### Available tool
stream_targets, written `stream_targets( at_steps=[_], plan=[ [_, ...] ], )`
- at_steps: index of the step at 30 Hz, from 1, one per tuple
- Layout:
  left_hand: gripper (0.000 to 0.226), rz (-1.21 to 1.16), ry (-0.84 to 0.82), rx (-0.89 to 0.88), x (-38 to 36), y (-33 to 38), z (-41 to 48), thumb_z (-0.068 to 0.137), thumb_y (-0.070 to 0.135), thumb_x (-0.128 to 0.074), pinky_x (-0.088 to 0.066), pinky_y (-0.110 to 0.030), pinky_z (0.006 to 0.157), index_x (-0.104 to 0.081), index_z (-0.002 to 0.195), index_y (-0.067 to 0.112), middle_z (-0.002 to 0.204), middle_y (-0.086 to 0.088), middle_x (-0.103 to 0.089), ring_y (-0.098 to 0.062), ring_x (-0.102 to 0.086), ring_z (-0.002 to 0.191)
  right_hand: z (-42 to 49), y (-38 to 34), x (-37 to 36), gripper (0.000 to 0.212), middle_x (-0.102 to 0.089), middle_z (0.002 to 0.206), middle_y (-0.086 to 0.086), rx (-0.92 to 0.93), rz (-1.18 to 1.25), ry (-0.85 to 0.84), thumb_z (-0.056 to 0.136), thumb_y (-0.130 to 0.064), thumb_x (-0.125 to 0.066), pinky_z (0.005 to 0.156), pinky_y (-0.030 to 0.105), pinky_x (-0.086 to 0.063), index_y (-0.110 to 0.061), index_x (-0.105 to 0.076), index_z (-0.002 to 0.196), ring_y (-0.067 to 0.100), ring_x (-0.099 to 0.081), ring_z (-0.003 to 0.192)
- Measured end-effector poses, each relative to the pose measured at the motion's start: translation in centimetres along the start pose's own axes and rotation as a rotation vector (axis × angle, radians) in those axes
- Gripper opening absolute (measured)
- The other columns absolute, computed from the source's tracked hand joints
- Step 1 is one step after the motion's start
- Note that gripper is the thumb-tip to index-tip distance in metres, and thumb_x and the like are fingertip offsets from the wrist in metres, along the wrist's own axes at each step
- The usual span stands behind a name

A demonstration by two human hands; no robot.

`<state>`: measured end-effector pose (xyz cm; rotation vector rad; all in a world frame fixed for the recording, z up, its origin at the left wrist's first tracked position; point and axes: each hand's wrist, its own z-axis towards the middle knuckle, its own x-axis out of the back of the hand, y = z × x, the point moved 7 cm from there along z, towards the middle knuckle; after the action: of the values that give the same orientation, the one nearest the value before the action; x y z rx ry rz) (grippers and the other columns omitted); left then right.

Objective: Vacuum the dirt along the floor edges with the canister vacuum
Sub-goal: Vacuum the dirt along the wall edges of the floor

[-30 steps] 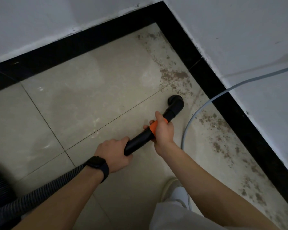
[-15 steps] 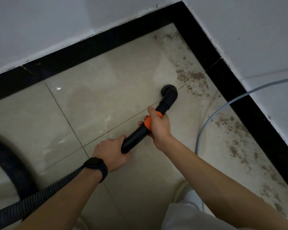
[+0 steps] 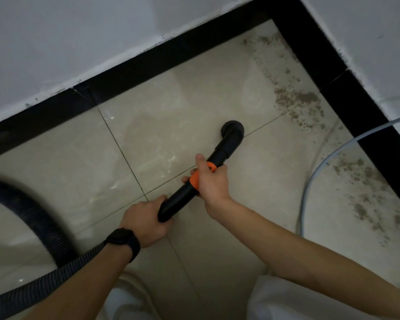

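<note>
A black vacuum wand with an orange collar points up and right across the beige floor tiles. Its curved nozzle sits on the floor by a grout line, left of the dirt. My right hand grips the wand at the orange collar, thumb along the top. My left hand, with a black watch on the wrist, holds the wand's rear end. The ribbed black hose loops away to the left. Brown dirt lies along the right baseboard, with more dirt lower down.
Black baseboard runs along the far wall and baseboard along the right wall, meeting in a corner at top right. A pale blue cable curves over the floor at right. My light trousers fill the bottom edge.
The nozzle has moved left, away from the dirt by the right baseboard. Both hands kept their hold, and the view shifted so the hose loop shows at left.
</note>
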<state>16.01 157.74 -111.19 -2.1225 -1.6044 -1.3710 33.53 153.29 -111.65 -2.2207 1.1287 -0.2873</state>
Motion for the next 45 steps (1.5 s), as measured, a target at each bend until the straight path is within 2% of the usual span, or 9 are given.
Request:
stream_targets(
  at_steps=[8,15,18,22,26,30,35,40,45],
  plan=[
    [0.021,-0.036,0.086,0.008,2.4,4.9,5.4,0.080,0.046,-0.060,-0.032,-0.022,0.047,-0.044,0.090,0.037,0.067,0.012,-0.051,-0.010,-0.049,0.055,3.9,-7.2,1.1,0.039,-0.065,0.080,0.004,0.021,-0.089,-0.024,0.100,-0.038,-0.068,0.053,0.032,-0.060,-0.012,-0.046,0.120,0.018,-0.074,0.060],
    [0.020,-0.092,0.188,0.036,5.6,8.3,10.5,0.081,0.043,-0.058,-0.047,-0.025,0.054,-0.050,0.095,0.031,0.072,0.007,-0.056,-0.014,-0.056,0.061,7.6,-14.1,0.2,0.033,-0.066,0.077,0.003,0.040,-0.210,-0.076,0.099,-0.042,-0.068,0.052,0.030,-0.059,-0.014,-0.052,0.105,0.018,-0.075,0.063],
    [0.021,-0.069,0.193,0.037,7.2,9.1,12.1,0.082,0.043,-0.058,-0.049,-0.025,0.056,-0.050,0.096,0.030,0.074,0.007,-0.056,-0.014,-0.057,0.063,8.9,-15.7,-0.1,0.046,-0.068,0.093,0.009,0.054,-0.251,-0.044,0.098,-0.048,-0.067,0.060,0.036,-0.063,-0.011,-0.051,0.118,0.022,-0.077,0.069],
    [0.018,-0.032,0.251,0.066,9.0,10.0,13.7,0.083,0.040,-0.056,-0.047,-0.025,0.055,-0.049,0.094,0.029,0.073,0.007,-0.056,-0.016,-0.057,0.063,10.3,-16.6,-1.4,0.072,-0.066,0.125,0.019,0.066,-0.334,-0.017,0.095,-0.051,-0.067,0.080,0.049,-0.065,-0.010,-0.037,0.146,0.035,-0.073,0.100],
    [0.016,0.009,0.265,0.079,10.6,11.4,15.5,0.085,0.039,-0.055,-0.050,-0.028,0.059,-0.046,0.094,0.029,0.074,0.005,-0.055,-0.019,-0.058,0.066,11.7,-17.7,-2.2,0.052,-0.070,0.099,0.011,0.069,-0.138,0.003,0.100,-0.041,-0.065,0.064,0.037,-0.063,-0.013,-0.043,0.137,0.021,-0.077,0.067],
    [0.014,0.034,0.249,0.106,11.7,12.0,16.8,0.083,0.037,-0.054,-0.055,-0.032,0.067,-0.049,0.093,0.029,0.081,0.002,-0.061,-0.021,-0.062,0.073,12.9,-17.8,-3.2,0.032,-0.067,0.083,0.007,0.048,0.155,-0.017,0.099,-0.033,-0.070,0.057,0.033,-0.059,-0.010,-0.059,0.117,0.016,-0.071,0.054],
    [0.016,0.071,0.229,0.114,13.5,12.8,17.9,0.081,0.039,-0.054,-0.052,-0.030,0.064,-0.050,0.094,0.032,0.083,0.003,-0.061,-0.020,-0.062,0.074,14.4,-19.4,-3.5,0.027,-0.059,0.065,0.003,0.067,0.194,0.002,0.097,-0.031,-0.071,0.050,0.028,-0.052,-0.006,-0.061,0.097,0.013,-0.055,0.041],
    [0.014,0.070,0.230,0.161,14.8,13.6,17.7,0.082,0.039,-0.055,-0.046,-0.027,0.055,-0.043,0.087,0.034,0.075,0.006,-0.058,-0.013,-0.058,0.065,14.5,-20.9,-3.4,0.033,-0.060,0.061,0.001,0.033,0.273,0.020,0.098,-0.033,-0.071,0.050,0.027,-0.051,-0.004,-0.062,0.111,0.011,-0.053,0.039],
    [0.021,0.103,0.292,0.157,14.9,12.8,17.4,0.085,0.035,-0.057,-0.054,-0.031,0.065,-0.038,0.095,0.035,0.079,0.010,-0.055,-0.011,-0.056,0.067,15.1,-21.3,-3.6,0.041,-0.060,0.065,0.002,0.008,0.336,0.002,0.097,-0.035,-0.072,0.049,0.025,-0.052,-0.003,-0.061,0.121,0.011,-0.053,0.041]
  ],
)
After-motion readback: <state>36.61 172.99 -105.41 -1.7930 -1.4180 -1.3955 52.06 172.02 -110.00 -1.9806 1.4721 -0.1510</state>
